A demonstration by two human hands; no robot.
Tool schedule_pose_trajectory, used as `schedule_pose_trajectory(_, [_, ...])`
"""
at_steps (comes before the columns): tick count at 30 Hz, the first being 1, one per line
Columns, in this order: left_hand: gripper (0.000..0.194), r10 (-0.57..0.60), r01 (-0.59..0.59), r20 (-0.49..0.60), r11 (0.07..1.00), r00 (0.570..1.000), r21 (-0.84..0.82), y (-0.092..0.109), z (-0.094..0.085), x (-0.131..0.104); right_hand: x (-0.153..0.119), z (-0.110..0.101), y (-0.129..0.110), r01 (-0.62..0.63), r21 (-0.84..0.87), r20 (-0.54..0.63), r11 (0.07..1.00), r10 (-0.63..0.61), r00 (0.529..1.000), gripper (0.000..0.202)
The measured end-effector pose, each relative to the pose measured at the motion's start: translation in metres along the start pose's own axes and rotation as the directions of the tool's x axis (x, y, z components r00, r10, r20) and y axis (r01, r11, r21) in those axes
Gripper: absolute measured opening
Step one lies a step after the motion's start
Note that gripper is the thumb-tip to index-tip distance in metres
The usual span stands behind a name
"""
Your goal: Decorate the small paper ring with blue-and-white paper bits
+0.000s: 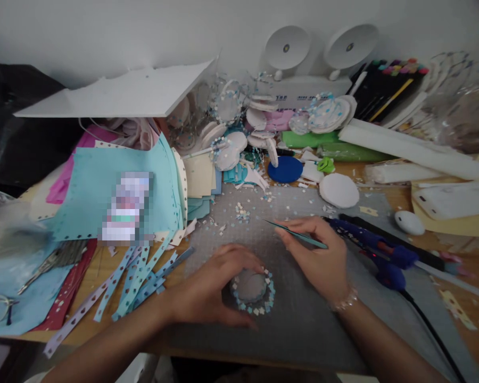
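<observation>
Grey mat (291, 335): trimmed disc (250, 287) between left hand (219, 282), right hand (321, 255).

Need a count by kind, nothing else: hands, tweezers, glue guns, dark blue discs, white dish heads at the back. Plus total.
Hands: 2 (left hand, right hand)
Tweezers: 1
Glue gun: 1
Dark blue disc: 1
White dish heads: 2 (left dish, right dish)
Total: 7
</observation>
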State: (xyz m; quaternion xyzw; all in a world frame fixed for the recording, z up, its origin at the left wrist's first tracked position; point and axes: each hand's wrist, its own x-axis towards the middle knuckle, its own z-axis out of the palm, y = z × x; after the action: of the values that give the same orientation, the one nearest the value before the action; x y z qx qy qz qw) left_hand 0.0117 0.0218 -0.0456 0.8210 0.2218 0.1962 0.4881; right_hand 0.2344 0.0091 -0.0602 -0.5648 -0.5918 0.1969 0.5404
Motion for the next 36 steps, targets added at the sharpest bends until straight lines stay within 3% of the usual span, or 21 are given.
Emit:
schedule_pose_trajectory(6, [0.075,-0.011,0.014,-0.062,0.999,0.998,0.044,0.006,-0.005,0.0,-0.003,-0.007,-0.006,-0.167,0.33,0.09,0.929,0.145,0.985,0.02])
schedule_pose_trajectory(8, [0.066,-0.029,0.029,-0.1,1.0,0.995,0.003,0.007,-0.006,-0.001,-0.005,-0.009,-0.006,-0.186,0.414,0.126,0.891,0.146,0.981,0.022])
schedule_pose_trajectory(11, [0.035,-0.083,0.064,-0.227,0.994,0.97,-0.087,0.006,-0.006,-0.002,-0.009,-0.01,-0.008,-0.188,0.466,0.148,0.865,0.134,0.98,0.024])
schedule_pose_trajectory(16, [0.014,-0.164,0.108,-0.391,0.981,0.905,-0.161,0.003,-0.004,-0.001,-0.011,-0.01,-0.016,-0.079,0.434,0.18,0.897,-0.001,0.984,0.028])
schedule_pose_trajectory(27, [0.011,-0.22,0.126,-0.42,0.963,0.881,-0.24,0.001,-0.004,0.001,-0.009,-0.01,-0.026,0.19,0.273,0.295,0.943,-0.27,0.917,0.033])
schedule_pose_trajectory(36, [0.01,-0.224,0.095,-0.418,0.947,0.88,-0.308,0.004,-0.007,0.003,-0.013,-0.012,-0.025,0.113,0.326,0.286,0.939,-0.211,0.935,0.034])
